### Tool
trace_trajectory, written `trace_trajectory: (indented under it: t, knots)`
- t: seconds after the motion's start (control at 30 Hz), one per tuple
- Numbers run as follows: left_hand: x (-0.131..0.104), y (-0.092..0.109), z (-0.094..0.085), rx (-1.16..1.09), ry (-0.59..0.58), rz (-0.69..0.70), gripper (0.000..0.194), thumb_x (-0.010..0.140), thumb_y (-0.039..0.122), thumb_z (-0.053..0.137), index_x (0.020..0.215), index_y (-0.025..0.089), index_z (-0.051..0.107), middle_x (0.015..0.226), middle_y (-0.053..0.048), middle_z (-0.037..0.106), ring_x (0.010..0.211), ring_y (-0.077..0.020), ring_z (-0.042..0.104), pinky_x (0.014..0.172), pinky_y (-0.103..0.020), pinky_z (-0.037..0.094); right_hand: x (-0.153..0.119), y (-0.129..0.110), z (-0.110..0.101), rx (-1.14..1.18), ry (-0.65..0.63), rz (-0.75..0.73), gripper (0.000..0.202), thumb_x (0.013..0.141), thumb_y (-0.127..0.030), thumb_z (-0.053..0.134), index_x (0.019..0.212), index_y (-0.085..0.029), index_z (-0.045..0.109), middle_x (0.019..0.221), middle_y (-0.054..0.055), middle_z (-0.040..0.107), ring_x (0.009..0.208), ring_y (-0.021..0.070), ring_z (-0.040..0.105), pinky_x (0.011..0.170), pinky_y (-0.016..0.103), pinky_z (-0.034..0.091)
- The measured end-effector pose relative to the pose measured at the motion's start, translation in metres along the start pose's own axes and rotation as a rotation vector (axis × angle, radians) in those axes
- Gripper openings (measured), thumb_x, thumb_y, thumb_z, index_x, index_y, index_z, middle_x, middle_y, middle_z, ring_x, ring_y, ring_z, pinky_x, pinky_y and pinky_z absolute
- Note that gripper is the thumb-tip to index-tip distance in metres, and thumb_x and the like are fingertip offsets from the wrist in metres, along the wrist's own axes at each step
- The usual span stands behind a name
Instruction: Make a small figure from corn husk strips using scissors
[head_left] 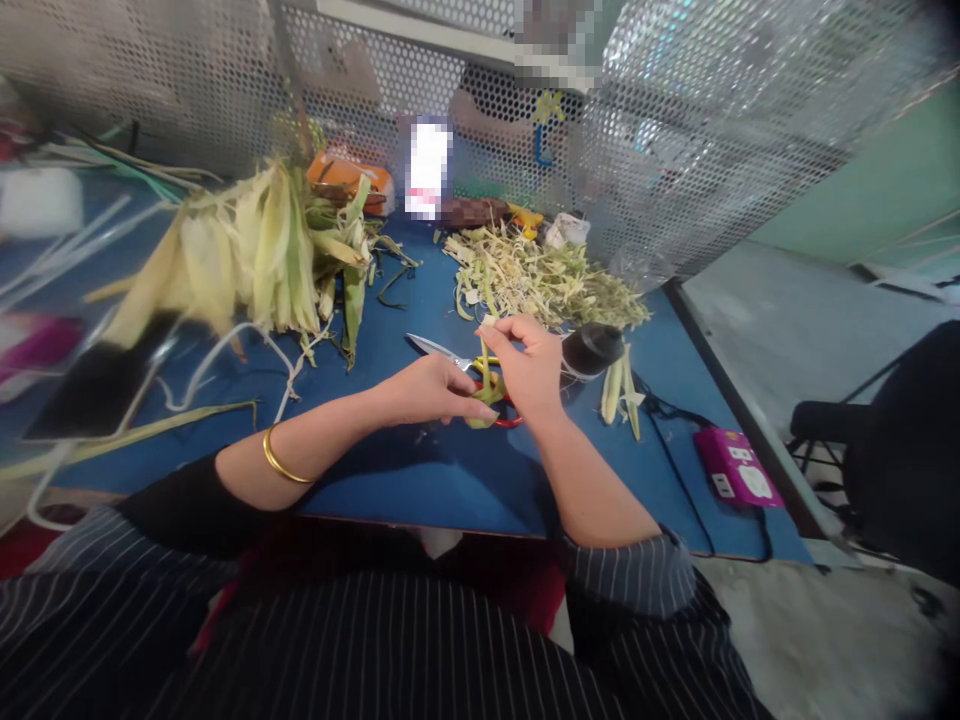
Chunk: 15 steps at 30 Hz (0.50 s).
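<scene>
Perforated metal panels rose behind an orange packet; a magenta extension socket and a black chair stood at right.

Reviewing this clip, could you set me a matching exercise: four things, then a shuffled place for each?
1. Gold metal bangle
2. Boxy purple block with white panels
3. Narrow green plant strip
4. Pile of thin, pale green shreds

A. Beyond the right hand, on the blue table
B. In the fingers of the left hand and right hand
C. Around the left forearm
D. Near the table's right edge

Pairs: 1-C, 2-D, 3-B, 4-A
</scene>
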<state>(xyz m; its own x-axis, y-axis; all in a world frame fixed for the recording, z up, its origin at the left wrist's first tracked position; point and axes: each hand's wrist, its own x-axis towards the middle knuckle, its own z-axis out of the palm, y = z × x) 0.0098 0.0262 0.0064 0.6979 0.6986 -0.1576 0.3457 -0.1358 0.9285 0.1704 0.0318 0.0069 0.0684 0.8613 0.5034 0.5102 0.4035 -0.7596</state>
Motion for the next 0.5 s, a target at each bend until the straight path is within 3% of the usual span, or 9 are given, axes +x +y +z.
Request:
trace_trajectory:
  t: [0.1,0.2,0.3,0.4,0.5]
  knots:
    - [0.001,0.0,0.008,-0.029,0.073,-0.009,0.031,0.069,0.044,0.067,0.064,0.014,0.07,0.049,0.001,0.056,0.044,-0.0076,0.042,0.044,-0.021,0.029,-0.002,-0.005,0.003,0.005,-0.032,-0.028,0.017,0.079,-0.026,0.06,0.064,-0.019,0.058,0.065,-0.002,0.052,0.065,0.0114,0.05,0.068,0.027,0.041]
    - [0.002,0.0,0.016,-0.092,0.051,0.023,0.02,0.069,0.034,0.067,0.073,0.015,0.073,0.064,-0.001,0.066,0.056,-0.0103,0.052,0.053,-0.022,0.036,-0.006,-0.012,0.007,0.008,-0.078,-0.089,0.017,0.08,-0.025,0.06,0.063,-0.019,0.057,0.066,-0.002,0.051,0.066,0.0113,0.05,0.067,0.027,0.042]
    - [0.003,0.0,0.019,-0.103,0.04,0.038,0.015,0.068,0.029,0.067,0.07,0.015,0.072,0.064,-0.001,0.066,0.059,-0.0109,0.053,0.055,-0.022,0.036,-0.008,-0.017,0.008,-0.012,-0.102,-0.18,0.017,0.081,-0.025,0.059,0.065,-0.02,0.059,0.071,-0.001,0.053,0.07,0.0121,0.052,0.07,0.028,0.042]
    - [0.002,0.001,0.014,-0.16,0.116,0.002,0.019,0.068,0.033,0.068,0.062,0.014,0.068,0.054,0.001,0.058,0.05,-0.0083,0.044,0.049,-0.022,0.03,-0.006,-0.014,0.003,-0.013,-0.025,-0.18,0.013,0.083,-0.029,0.058,0.075,-0.02,0.064,0.077,0.001,0.057,0.077,0.0135,0.054,0.076,0.029,0.042]
    - [0.001,0.002,0.003,-0.24,0.292,-0.039,0.03,0.069,0.039,0.067,0.053,0.015,0.059,0.045,0.004,0.043,0.043,-0.0061,0.032,0.044,-0.023,0.022,0.002,-0.005,-0.007,0.035,0.145,0.02,0.019,0.083,-0.037,0.057,0.086,-0.02,0.065,0.08,0.002,0.059,0.076,0.014,0.054,0.074,0.029,0.043]
